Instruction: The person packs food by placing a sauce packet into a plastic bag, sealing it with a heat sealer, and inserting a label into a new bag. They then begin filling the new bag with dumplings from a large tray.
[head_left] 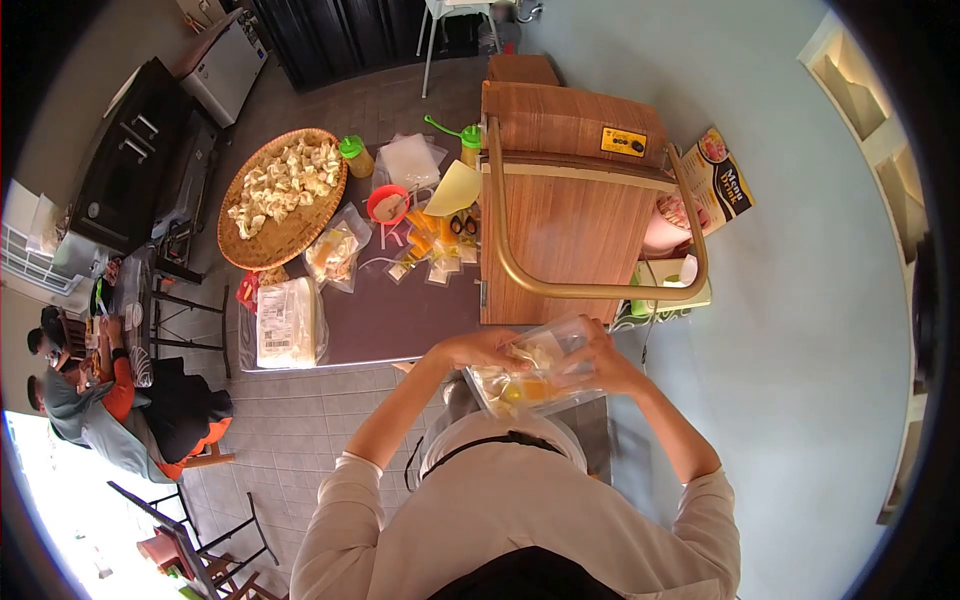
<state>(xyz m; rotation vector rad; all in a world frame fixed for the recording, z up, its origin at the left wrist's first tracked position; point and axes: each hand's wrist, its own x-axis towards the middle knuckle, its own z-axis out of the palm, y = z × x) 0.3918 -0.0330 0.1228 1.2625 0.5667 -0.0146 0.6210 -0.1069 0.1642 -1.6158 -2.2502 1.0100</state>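
Observation:
A clear plastic bag (520,390) with pale pieces and yellow-orange packets inside is held close to my body, just off the table's front edge. My left hand (485,350) grips its left side near the top. On the right side, my right hand (603,365) has its fingers round the bag's edge. Behind them on the dark table (370,325) lie a filled bag (336,250), small orange packets (425,240), black scissors (463,225) and a red bowl (388,205). A round woven tray (245,240) holds many pale folded pieces.
A wooden cabinet with a metal bar (560,245) stands at the table's right. A stack of wrapped white packs (287,325) sits at the front left corner. Green-capped bottles (356,157) stand farther back. Other people (110,410) sit at the far left.

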